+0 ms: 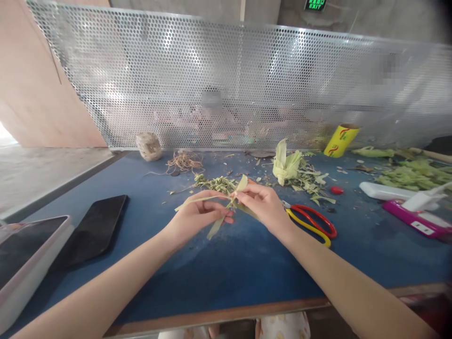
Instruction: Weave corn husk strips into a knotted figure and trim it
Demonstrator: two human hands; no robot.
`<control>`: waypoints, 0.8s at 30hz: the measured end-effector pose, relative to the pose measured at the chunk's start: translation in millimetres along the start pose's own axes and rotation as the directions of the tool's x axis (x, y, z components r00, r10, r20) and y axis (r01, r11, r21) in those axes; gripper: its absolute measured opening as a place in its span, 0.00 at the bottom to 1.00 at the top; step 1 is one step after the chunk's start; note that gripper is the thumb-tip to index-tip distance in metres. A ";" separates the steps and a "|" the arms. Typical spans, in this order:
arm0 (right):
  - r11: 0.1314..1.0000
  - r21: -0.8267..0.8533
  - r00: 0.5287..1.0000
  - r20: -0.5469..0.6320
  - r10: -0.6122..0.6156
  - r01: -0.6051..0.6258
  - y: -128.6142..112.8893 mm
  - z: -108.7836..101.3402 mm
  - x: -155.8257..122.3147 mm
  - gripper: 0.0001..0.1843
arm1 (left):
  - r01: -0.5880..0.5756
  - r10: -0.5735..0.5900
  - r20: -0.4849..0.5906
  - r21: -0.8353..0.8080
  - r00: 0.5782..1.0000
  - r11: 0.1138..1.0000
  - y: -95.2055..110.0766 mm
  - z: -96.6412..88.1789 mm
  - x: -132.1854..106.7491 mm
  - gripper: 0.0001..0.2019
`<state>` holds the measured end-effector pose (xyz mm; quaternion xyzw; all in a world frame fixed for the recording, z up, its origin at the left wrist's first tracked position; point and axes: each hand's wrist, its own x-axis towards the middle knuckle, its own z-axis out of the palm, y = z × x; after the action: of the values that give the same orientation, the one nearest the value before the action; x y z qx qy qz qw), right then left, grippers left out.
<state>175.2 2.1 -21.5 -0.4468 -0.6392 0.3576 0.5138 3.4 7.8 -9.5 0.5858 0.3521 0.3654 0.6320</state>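
Observation:
Pale green corn husk strips cross between my two hands above the blue table. My left hand is closed on the strips, its thumb and fingers pinching near the crossing. Close beside it, my right hand pinches the same strips with thumb and forefinger. Strip ends stick out upward, to the left and downward. Just right of my right hand lie scissors with red and yellow handles, their blades mostly hidden. Behind my hands sits a heap of shredded husk pieces.
Two phones, one black, lie at left. Behind are a whitish roll, tangled twine, a husk bundle and a yellow tube. A purple power strip lies right. A perforated metal screen closes the back edge.

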 end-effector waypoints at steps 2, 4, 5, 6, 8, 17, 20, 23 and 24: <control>1.000 0.014 1.000 0.013 -0.022 0.022 -1.2 -0.6 -0.4 0.08 | 0.021 -0.021 0.011 -0.004 1.000 1.000 0.9 2.5 -1.0 0.15; 0.998 0.007 0.998 0.038 -0.057 0.056 -3.1 0.5 -1.8 0.07 | 0.006 -0.006 0.008 0.026 1.000 1.000 0.4 5.0 -1.4 0.16; 0.997 -0.004 0.996 0.046 -0.073 0.074 -4.1 1.5 -2.5 0.06 | -0.013 0.013 -0.004 0.044 1.000 0.999 -0.5 6.1 -1.3 0.16; 0.996 -0.014 0.995 0.053 -0.087 0.088 -4.9 2.8 -3.2 0.06 | -0.029 0.030 -0.020 0.065 0.999 0.997 -1.8 6.9 -1.0 0.16; 0.995 -0.019 0.992 0.071 -0.100 0.101 -5.6 5.1 -4.0 0.06 | -0.044 0.050 -0.052 0.114 0.997 0.993 -4.8 8.0 -0.1 0.15; 0.997 0.062 0.992 0.111 -0.052 0.045 -4.3 2.8 -3.2 0.06 | 0.082 -0.076 -0.083 0.074 0.994 0.994 -3.7 8.9 -2.5 0.12; 0.998 0.055 0.993 0.105 -0.045 0.040 -3.9 3.5 -3.3 0.05 | 0.143 -0.134 -0.089 0.095 0.987 0.985 -1.8 9.0 -3.6 0.12; 0.999 0.042 0.996 0.085 -0.020 0.017 -3.0 4.5 -3.4 0.04 | 0.188 -0.175 -0.088 0.162 0.981 0.969 -1.4 9.2 -4.3 0.13; 0.999 0.040 0.997 0.081 -0.015 0.012 -2.7 4.6 -3.5 0.04 | 0.190 -0.178 -0.085 0.174 0.980 0.966 -1.3 9.1 -4.5 0.13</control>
<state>170.4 -2.1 -21.2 -0.4173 -0.6552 0.3845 0.4987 9.3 -0.6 -10.1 0.5927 0.4585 0.2915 0.5946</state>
